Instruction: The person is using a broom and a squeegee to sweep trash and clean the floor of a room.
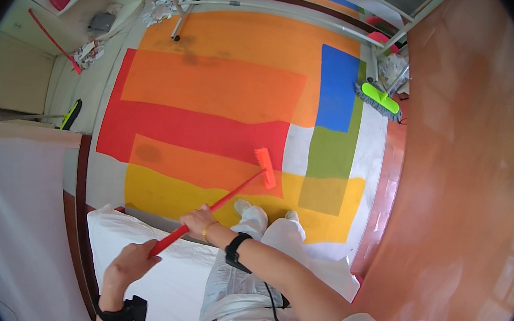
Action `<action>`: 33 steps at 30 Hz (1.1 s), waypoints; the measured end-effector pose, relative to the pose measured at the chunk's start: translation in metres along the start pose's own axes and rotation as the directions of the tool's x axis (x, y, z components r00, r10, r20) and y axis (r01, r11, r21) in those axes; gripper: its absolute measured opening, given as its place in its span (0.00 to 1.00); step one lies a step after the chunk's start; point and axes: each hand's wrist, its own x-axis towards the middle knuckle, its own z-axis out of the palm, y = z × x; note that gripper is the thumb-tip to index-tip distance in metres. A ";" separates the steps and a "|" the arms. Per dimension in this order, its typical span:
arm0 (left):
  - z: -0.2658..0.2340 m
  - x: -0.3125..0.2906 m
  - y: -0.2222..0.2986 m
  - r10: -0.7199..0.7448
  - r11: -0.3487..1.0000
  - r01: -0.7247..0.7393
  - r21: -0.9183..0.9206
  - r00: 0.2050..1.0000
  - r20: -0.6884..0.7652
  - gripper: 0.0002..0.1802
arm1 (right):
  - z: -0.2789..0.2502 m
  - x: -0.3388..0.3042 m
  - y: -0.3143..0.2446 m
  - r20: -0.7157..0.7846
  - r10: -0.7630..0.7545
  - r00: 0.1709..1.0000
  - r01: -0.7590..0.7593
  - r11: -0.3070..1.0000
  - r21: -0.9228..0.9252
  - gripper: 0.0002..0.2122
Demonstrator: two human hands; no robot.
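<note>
Both my hands are closed around the red handle of a broom [235, 194], which slants across in front of me. My left hand [133, 262] grips the handle's end at the lower left. Farther up the handle, my right hand [199, 221] wraps around it, with a bracelet at the wrist. The broom's orange-red head [265, 168] rests on the multicoloured floor covering [194, 129], where a red patch meets orange and yellow ones, just beyond my feet. Black straps with devices sit on both forearms.
A white-covered bed [176, 287] lies at the near left. At the back stands a metal rack [286, 15]; a green-headed mop [380, 99] is at the right. Another red stick [55, 42] and paper scraps [88, 52] are at the far left, with a green-and-black brush [71, 115] nearer.
</note>
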 end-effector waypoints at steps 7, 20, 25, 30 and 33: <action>0.051 0.044 0.010 0.155 0.988 -0.155 0.007 0.988 0.010 0.14 | 0.004 -0.035 0.045 0.192 0.107 0.975 -0.089 0.991 -0.100 0.03; 0.012 -0.027 -0.014 -0.131 0.983 0.119 -0.141 0.988 -0.078 0.15 | -0.011 0.024 -0.028 0.129 -0.171 0.977 0.178 0.983 -0.043 0.03; 0.007 0.035 0.029 0.056 0.975 -0.065 -0.213 0.997 -0.047 0.16 | -0.046 -0.007 0.055 0.109 -0.039 0.993 0.054 0.988 -0.147 0.03; 0.022 0.126 0.107 0.343 0.922 -0.357 -0.152 0.933 -0.113 0.18 | -0.091 -0.067 0.164 0.080 0.149 0.986 -0.129 0.968 -0.215 0.04; 0.026 0.168 0.162 0.416 0.893 -0.417 -0.172 0.908 -0.041 0.18 | -0.120 -0.104 0.214 0.108 0.262 0.959 -0.243 0.956 -0.168 0.04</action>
